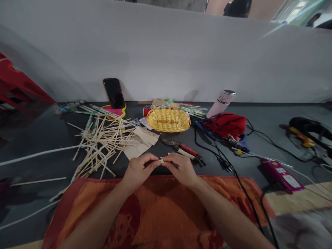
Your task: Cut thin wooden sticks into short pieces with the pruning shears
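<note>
My left hand [141, 168] and my right hand [181, 168] meet in the middle, just above the far edge of an orange towel [166, 207]. Both are closed in a pinch around short pale wooden stick pieces [162, 160], mostly covered by the fingers. Beyond my right hand lie pruning shears [190, 149] with red and white handles. A piece of brown paper [138, 140] is behind my left hand, beside a loose heap of thin wooden sticks [103, 138]. Farther back sits a yellow woven basket [168, 120].
A phone [114, 93] leans against the white wall [166, 52]. At the right are a pink bottle [220, 103], a red cloth [228, 124], black cables [243, 186] and a purple box [282, 175]. A white cable [46, 152] crosses the left side.
</note>
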The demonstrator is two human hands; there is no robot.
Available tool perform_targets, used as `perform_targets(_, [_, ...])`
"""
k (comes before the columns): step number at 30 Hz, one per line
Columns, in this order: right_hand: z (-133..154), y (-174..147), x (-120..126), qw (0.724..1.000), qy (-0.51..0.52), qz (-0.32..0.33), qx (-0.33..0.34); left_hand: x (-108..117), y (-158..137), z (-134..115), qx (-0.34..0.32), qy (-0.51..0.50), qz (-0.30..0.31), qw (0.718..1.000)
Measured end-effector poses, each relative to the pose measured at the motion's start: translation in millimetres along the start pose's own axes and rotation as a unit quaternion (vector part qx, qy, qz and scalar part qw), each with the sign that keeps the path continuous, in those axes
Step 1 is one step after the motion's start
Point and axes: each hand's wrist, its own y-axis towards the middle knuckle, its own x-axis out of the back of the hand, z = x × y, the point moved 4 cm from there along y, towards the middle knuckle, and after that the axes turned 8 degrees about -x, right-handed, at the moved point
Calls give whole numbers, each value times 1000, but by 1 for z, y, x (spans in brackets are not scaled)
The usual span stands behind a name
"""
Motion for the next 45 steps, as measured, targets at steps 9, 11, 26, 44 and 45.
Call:
perform_targets(9, [-1, 0, -1, 998, 47, -1, -29, 0, 0, -2, -43, 17, 2, 999])
perform_targets(11, [-2, 0, -2, 998, 53, -2, -36, 1, 0, -2, -47, 19, 1, 999])
perform_targets(26, [-2, 1, -1, 997, 57, 13, -59, 1, 0, -2, -65, 39, -7, 997])
perform_targets(44, [-5, -1, -2, 1000, 18, 7, -9, 1, -1, -5, -59, 64, -16, 996])
perform_targets(45, [-5, -1, -2, 1000, 15, 6, -8, 0, -1, -5, -60, 68, -16, 996])
